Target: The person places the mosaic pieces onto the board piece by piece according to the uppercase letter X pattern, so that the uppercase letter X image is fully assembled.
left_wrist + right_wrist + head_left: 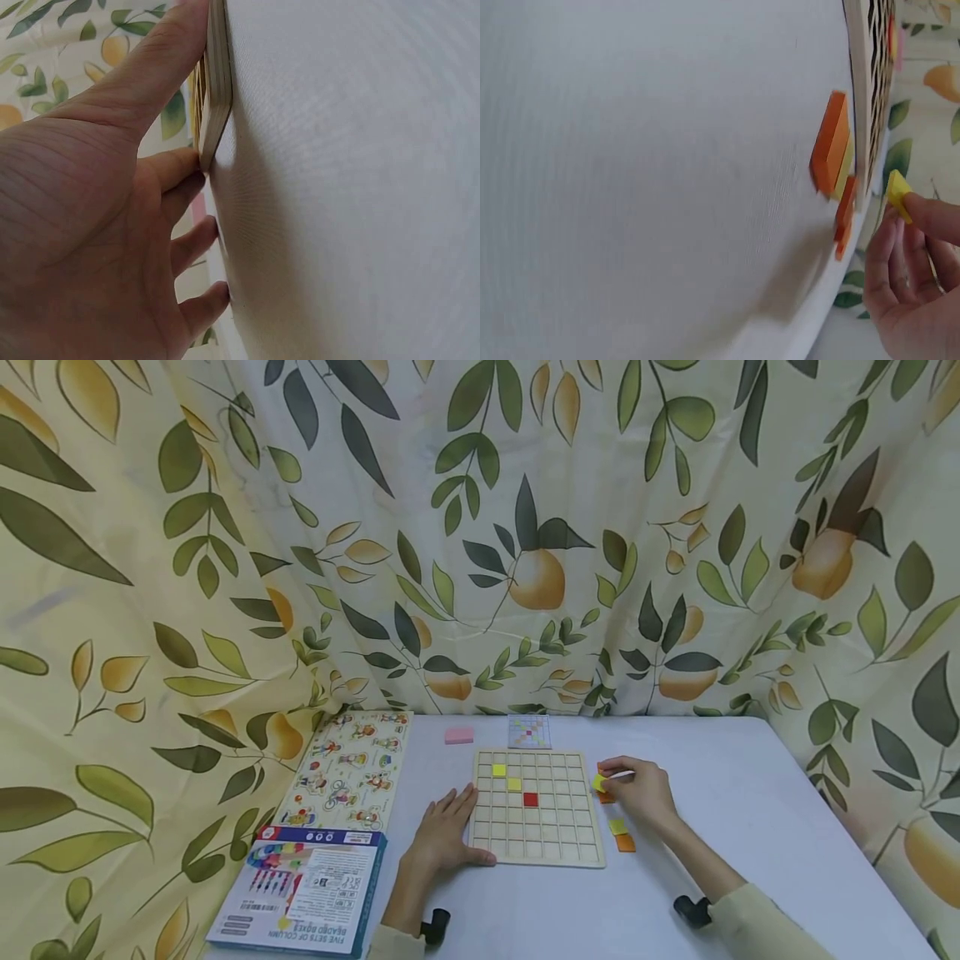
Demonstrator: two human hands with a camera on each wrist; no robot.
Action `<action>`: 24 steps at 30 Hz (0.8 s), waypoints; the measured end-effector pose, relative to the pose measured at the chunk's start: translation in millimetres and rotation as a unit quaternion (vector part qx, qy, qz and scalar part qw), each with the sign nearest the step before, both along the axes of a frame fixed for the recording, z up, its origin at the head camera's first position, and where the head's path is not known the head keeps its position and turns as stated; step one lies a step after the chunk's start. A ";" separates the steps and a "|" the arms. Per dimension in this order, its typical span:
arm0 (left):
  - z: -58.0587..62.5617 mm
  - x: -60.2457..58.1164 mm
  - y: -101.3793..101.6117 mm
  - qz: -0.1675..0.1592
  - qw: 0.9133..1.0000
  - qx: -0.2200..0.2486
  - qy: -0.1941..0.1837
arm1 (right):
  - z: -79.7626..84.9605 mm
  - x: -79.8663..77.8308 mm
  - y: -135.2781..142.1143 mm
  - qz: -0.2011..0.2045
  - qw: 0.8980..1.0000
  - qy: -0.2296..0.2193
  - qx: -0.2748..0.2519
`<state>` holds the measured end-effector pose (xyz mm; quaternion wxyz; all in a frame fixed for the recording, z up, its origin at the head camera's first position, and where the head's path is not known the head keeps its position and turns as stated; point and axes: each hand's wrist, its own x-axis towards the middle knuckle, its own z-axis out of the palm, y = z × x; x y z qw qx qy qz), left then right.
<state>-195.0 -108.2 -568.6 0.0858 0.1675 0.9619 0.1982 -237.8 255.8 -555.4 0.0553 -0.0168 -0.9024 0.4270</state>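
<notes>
A square wooden grid board (558, 835) lies on the table. Two yellow tiles (499, 771) and one red tile (531, 799) sit in its cells along a diagonal. My left hand (442, 835) rests at the board's left side, fingers spread and thumb by the near left corner; the left wrist view shows fingertips touching the board's edge (218, 82). Between thumb and fingers, my right hand (641, 789) pinches a yellow square tile (898, 196), raised above the table right of the board. Below it lie orange tiles (845, 210), partly hidden in the head view.
Nearer me on the right are another yellow tile (617, 826) and an orange tile (626, 843). Behind the board lie a patterned card (529, 732) and a pink block (459, 736). A sticker-like picture sheet (352, 760) and a blue-edged box (300, 893) occupy the left side.
</notes>
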 end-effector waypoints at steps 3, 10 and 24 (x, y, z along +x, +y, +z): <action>0.3 -0.2 -0.2 0.001 1.000 -0.001 0.001 | -0.9 2.9 -8.5 0.011 1.000 -0.003 -0.018; 0.2 -0.3 -0.3 0.002 1.000 0.003 -0.001 | 0.5 7.0 -23.8 0.031 0.999 -0.003 -0.034; 0.2 -1.6 -0.2 0.010 1.000 0.004 -0.011 | -3.4 14.2 -54.2 0.108 0.993 0.010 -0.046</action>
